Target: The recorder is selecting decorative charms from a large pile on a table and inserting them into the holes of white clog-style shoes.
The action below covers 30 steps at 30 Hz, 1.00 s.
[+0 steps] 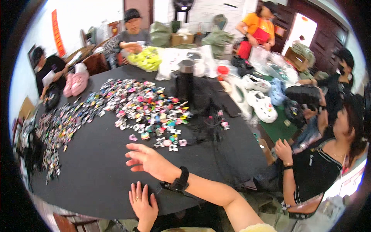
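A wide heap of small colourful shoe charms [135,96] is spread over the black table [96,154]. My right hand [152,160] hovers above the table just short of the heap's near edge, its fingers stretched out and holding nothing. A black strap with a small device [181,179] circles that wrist. Loose charms, among them a pink one [133,137] and a striped, many-coloured one [145,136], lie just beyond its fingertips. Close to the table's front edge, my left hand [143,203] rests palm down with fingers apart, a ring on one of them.
A dark cylinder [185,81] stands behind the heap. White clogs [262,106] and a blue clog [277,92] sit at the right, pink clogs [76,82] at the far left. A yellow-green bag [145,58] lies at the back. Several people surround the table, one [317,166] close on my right.
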Tool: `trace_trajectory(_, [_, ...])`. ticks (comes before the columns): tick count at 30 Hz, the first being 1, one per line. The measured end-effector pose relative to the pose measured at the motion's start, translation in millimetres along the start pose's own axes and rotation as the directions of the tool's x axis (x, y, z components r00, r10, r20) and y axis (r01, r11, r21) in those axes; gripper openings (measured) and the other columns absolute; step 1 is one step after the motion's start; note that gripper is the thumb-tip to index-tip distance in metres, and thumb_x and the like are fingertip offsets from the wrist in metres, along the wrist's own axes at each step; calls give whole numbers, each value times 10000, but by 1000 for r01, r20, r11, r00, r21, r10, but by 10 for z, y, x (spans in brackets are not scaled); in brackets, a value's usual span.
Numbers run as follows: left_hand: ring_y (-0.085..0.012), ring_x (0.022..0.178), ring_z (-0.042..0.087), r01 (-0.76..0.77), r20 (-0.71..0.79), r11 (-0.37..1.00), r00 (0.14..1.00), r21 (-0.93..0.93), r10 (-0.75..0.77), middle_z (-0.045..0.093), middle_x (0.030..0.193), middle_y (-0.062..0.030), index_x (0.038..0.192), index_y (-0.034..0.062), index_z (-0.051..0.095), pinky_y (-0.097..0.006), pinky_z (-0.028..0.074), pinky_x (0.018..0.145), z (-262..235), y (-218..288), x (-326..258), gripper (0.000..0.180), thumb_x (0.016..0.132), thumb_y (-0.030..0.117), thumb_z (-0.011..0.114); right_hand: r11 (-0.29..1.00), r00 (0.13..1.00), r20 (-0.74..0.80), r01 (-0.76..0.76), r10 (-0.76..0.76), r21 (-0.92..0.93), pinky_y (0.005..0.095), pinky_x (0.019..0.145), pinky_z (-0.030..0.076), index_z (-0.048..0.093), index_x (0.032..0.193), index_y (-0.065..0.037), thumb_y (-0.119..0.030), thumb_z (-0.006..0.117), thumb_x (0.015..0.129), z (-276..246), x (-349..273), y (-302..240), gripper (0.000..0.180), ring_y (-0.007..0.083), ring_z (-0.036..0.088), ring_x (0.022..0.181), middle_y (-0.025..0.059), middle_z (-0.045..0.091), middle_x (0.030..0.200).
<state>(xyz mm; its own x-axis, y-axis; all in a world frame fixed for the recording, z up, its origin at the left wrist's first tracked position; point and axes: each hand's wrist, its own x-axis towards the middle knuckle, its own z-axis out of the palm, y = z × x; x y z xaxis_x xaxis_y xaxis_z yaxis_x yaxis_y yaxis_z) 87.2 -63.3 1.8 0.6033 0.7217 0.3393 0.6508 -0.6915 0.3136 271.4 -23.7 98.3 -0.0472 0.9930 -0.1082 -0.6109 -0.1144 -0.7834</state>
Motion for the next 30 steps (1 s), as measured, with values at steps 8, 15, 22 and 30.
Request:
trace_trajectory(8, [-391,1262,348,3,2,999,1000,-36,-3,439,1318,-173,1149,30,549,-505,252,1033,-99,62,95,368,804,155,572,51,328,-167,-336,-930,-941,432,878,398,234,1371,-44,-244,713,707,-1048,247,116,843,326,458,1027,167,417,1118])
trace_trajectory(15, [-404,1248,360,-8,1,1000,1000,17,8,450,1301,-193,1144,13,547,-514,270,1018,-90,41,71,388,784,155,589,-66,770,-443,-527,-460,-847,470,779,458,369,1294,-41,-359,760,657,-1132,-15,-46,813,397,516,969,196,403,1099])
trace_trajectory(22, [-407,1244,371,-6,-14,1000,1000,-16,6,453,1302,-193,1145,23,545,-525,271,1014,-55,116,54,363,803,141,572,208,737,-426,-374,-525,-904,456,734,489,529,1014,27,-239,592,839,-1324,819,-78,325,406,567,873,292,460,1057])
trace_trajectory(30, [-400,1240,376,1,-3,1000,1000,-23,-1,453,1300,-195,1137,18,559,-512,285,1006,-92,79,72,389,785,179,600,173,738,-259,-193,-623,-966,441,819,453,579,1043,7,-216,586,802,-1950,668,-656,328,386,559,939,280,551,1000])
